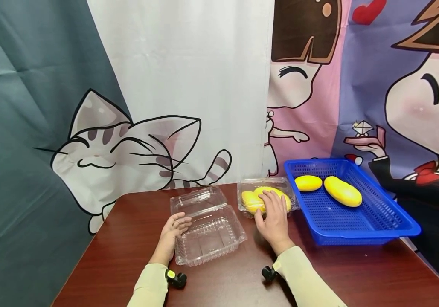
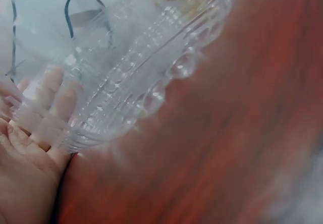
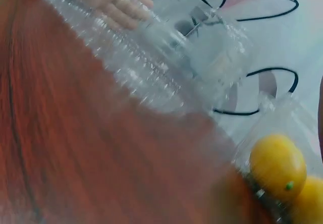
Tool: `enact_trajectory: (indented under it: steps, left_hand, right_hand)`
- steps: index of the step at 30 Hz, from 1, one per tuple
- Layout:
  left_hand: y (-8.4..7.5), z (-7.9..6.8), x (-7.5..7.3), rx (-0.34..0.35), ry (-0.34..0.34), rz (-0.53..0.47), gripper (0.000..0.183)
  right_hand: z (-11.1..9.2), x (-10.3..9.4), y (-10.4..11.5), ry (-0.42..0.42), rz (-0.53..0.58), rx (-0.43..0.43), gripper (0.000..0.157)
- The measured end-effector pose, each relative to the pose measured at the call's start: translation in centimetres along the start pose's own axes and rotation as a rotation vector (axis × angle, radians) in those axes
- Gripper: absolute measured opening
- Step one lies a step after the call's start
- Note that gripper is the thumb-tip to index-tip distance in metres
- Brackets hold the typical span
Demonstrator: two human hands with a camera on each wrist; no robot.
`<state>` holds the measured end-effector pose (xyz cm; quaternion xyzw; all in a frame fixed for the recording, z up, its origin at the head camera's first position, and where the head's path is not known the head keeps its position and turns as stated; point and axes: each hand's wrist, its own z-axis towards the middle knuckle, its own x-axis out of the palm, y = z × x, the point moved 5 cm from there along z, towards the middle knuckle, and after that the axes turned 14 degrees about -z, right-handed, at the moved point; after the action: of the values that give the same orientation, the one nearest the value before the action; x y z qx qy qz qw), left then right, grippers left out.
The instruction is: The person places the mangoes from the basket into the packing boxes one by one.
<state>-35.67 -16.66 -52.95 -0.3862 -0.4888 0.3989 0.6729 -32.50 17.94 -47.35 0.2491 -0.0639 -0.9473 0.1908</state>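
Note:
An opened clear plastic clamshell box (image 1: pixel 213 241) lies on the table with its lid (image 1: pixel 198 200) tipped back toward the curtain. At its left side is my left hand (image 1: pixel 169 236), fingers extended by the rim; in the left wrist view some fingers show through the clear plastic. Farther back and to the right stands a second clear clamshell box (image 1: pixel 245 184), holding yellow oblong fruits (image 1: pixel 251 202). My right hand (image 1: pixel 274 221) reaches over its front with outstretched fingers that overlap the fruits in the head view. In the right wrist view one yellow fruit (image 3: pixel 277 166) shows a small green spot.
A blue perforated plastic basket (image 1: pixel 357 236) stands on the right, beside the filled box, with two yellow fruits (image 1: pixel 343 191) inside. The reddish-brown table (image 1: pixel 227 285) ends at a cartoon-printed curtain (image 1: pixel 196 85) behind.

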Motion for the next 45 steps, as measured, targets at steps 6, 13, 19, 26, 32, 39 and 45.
enact_trajectory:
  steps: [6, 13, 19, 26, 32, 39, 45]
  left_hand:
    - [0.1, 0.3, 0.4, -0.025, 0.001, -0.005, 0.075]
    - [0.1, -0.1, 0.3, -0.038, -0.018, -0.032, 0.071]
    - [0.1, -0.3, 0.1, -0.015, -0.029, -0.053, 0.061]
    - [-0.1, -0.4, -0.1, 0.016, -0.051, -0.061, 0.049]
    - [-0.2, -0.5, -0.3, 0.047, -0.028, -0.06, 0.063]
    - [-0.5, -1.0, 0.2, 0.052, 0.115, -0.038, 0.09]
    - [-0.5, -1.1, 0.0, 0.034, 0.13, -0.056, 0.107]
  right_hand:
    - [4.5, -3.1, 0.5, -0.115, 0.064, -0.01, 0.036]
    - [12.8, -9.0, -0.2, -0.06, 0.088, -0.171, 0.02]
    - [16.3, -9.3, -4.5, 0.238, -0.064, -0.287, 0.011]
    - [14.7, -5.9, -12.4, 0.658, -0.204, -0.144, 0.018]
    - [11.6, -3.8, -17.1, 0.83, -0.217, -0.035, 0.038]
    - [8.1, -2.0, -20.5, 0.898, -0.196, 0.068, 0.067]
    - [7.4, -0.8, -21.5, 0.943, -0.205, 0.065, 0.076]
